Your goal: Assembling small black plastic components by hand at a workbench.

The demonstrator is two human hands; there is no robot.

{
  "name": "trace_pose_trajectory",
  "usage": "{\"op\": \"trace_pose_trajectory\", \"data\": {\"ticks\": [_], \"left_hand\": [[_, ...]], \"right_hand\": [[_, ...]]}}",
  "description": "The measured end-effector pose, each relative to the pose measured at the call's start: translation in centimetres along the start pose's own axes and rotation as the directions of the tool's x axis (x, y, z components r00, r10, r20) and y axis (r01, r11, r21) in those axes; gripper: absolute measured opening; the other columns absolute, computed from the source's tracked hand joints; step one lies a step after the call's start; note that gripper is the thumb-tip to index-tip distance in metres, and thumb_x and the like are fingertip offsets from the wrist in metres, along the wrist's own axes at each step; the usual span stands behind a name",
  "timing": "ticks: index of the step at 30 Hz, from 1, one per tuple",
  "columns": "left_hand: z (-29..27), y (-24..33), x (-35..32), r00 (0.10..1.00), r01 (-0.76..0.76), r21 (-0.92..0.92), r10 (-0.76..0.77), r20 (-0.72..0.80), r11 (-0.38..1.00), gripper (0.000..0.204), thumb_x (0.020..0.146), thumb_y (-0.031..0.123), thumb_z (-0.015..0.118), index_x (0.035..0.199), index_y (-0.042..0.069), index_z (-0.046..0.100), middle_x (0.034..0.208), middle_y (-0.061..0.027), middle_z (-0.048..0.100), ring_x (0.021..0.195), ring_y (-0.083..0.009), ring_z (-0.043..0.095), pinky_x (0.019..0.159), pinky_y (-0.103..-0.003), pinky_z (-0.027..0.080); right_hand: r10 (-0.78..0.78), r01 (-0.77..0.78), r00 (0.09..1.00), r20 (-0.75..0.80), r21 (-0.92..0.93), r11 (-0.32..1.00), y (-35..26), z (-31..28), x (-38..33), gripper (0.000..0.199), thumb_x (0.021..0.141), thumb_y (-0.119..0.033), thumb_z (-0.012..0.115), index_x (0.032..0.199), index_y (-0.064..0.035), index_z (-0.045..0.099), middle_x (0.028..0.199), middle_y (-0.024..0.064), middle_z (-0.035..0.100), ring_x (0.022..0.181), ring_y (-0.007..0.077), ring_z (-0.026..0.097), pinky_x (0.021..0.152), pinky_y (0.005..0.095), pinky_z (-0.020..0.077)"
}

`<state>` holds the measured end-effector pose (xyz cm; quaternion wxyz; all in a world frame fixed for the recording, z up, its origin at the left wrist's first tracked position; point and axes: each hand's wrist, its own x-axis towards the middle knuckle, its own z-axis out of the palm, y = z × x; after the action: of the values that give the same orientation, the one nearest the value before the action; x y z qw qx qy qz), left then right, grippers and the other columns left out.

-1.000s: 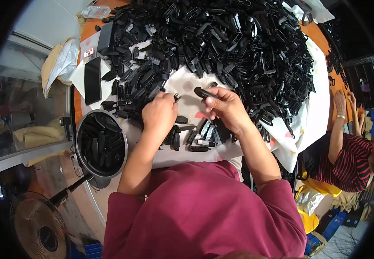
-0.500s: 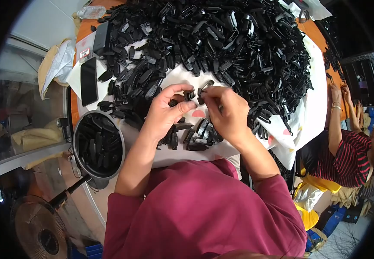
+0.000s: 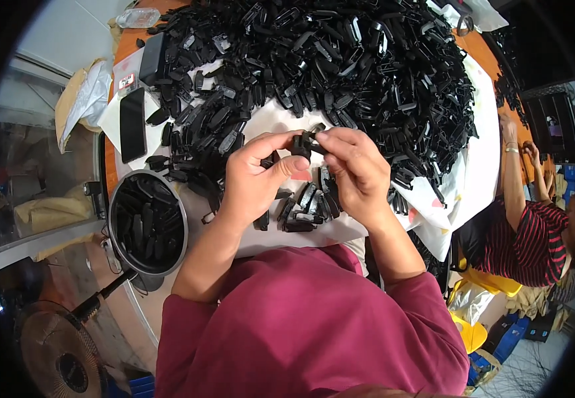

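The left hand [image 3: 253, 182] and right hand [image 3: 365, 176], close together, pinched a small black piece [image 3: 300, 145] at their fingertips, over white cloth [image 3: 273, 121], just before the dark heap [image 3: 340, 66].

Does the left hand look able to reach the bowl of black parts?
Probably yes: nothing tall stands between the left hand and the bowl, though that hand holds a small black part.

Orange-brown table [image 3: 489, 48] is carrying white sheet [image 3: 486, 96]; black parts [image 3: 340, 63] are lying heaped on it; clear bottle [image 3: 138, 18] is resting far left.
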<state>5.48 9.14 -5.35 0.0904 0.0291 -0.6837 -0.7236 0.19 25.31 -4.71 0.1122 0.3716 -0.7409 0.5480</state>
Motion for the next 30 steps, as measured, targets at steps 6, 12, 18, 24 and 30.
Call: {"op": "trace_pose_trajectory", "data": {"ticks": [6, 12, 18, 24, 30], "left_hand": [[-0.4, 0.9, -0.3, 0.993, -0.12, 0.173, 0.121, 0.005, 0.978, 0.035, 0.071, 0.015, 0.074, 0.1, -0.002, 0.063, 0.089, -0.0048, 0.061, 0.079, -0.01, 0.054, 0.069, -0.02, 0.042], [-1.9, 1.4, 0.2, 0.939, -0.339, 0.369, 0.286, 0.192, 0.866, 0.031, 0.07, 0.012, 0.074, 0.098, 0.001, 0.064, 0.084, -0.008, 0.063, 0.074, -0.0131, 0.058, 0.063, -0.025, 0.046], [-0.2, -0.1, -0.7, 0.984, 0.166, -0.238, -0.143, 0.111, 0.957, 0.039, 0.079, 0.021, 0.067, 0.111, 0.001, 0.058, 0.094, 0.0002, 0.062, 0.06, -0.0031, 0.045, 0.052, -0.016, 0.036], [1.0, -0.2, -1.3, 0.976, 0.202, -0.458, -0.217, 0.021, 0.866, 0.037, 0.087, 0.024, 0.058, 0.115, 0.0, 0.054, 0.103, -0.0052, 0.061, 0.056, -0.0014, 0.041, 0.05, -0.014, 0.034], [-0.2, -1.6, -2.0, 0.95, 0.308, -0.715, -0.251, 0.188, 0.628, 0.025, 0.088, 0.02, 0.056, 0.104, 0.0, 0.058, 0.093, -0.0072, 0.062, 0.055, -0.0041, 0.043, 0.051, -0.017, 0.035]], "right_hand": [[-0.216, 0.229, 0.971, 0.098, -0.155, 0.961, -0.6, -0.9, 0.6, 0.043, 0.063, 0.008, 0.065, 0.105, 0.001, 0.059, 0.09, 0.0119, 0.058, 0.072, 0.0255, 0.054, 0.062, 0.032, 0.0462], [-0.228, 0.268, 0.946, 0.232, -0.159, 0.95, -0.5, -1.4, 0.3, 0.042, 0.062, 0.01, 0.062, 0.103, 0.0023, 0.059, 0.09, 0.0122, 0.057, 0.071, 0.0244, 0.055, 0.058, 0.0314, 0.0474], [-0.262, 0.273, 0.962, 0.079, -0.334, 0.902, -0.9, 1.1, -0.8, 0.042, 0.062, 0.008, 0.059, 0.104, 0.0037, 0.058, 0.091, 0.0124, 0.057, 0.071, 0.0231, 0.054, 0.058, 0.0303, 0.0473], [0.063, -0.078, 0.995, -0.072, -0.228, 0.97, -1.2, 2.3, -1.8, 0.04, 0.07, -0.001, 0.07, 0.108, 0.0013, 0.056, 0.093, 0.0125, 0.059, 0.082, 0.0197, 0.056, 0.06, 0.0256, 0.0482], [0.59, -0.659, 0.752, 0.295, 0.341, 0.67, -0.3, 1.9, -3.0, 0.018, 0.079, -0.006, 0.067, 0.092, 0.0027, 0.059, 0.079, 0.005, 0.063, 0.069, 0.0096, 0.057, 0.063, 0.0227, 0.0464]]}}
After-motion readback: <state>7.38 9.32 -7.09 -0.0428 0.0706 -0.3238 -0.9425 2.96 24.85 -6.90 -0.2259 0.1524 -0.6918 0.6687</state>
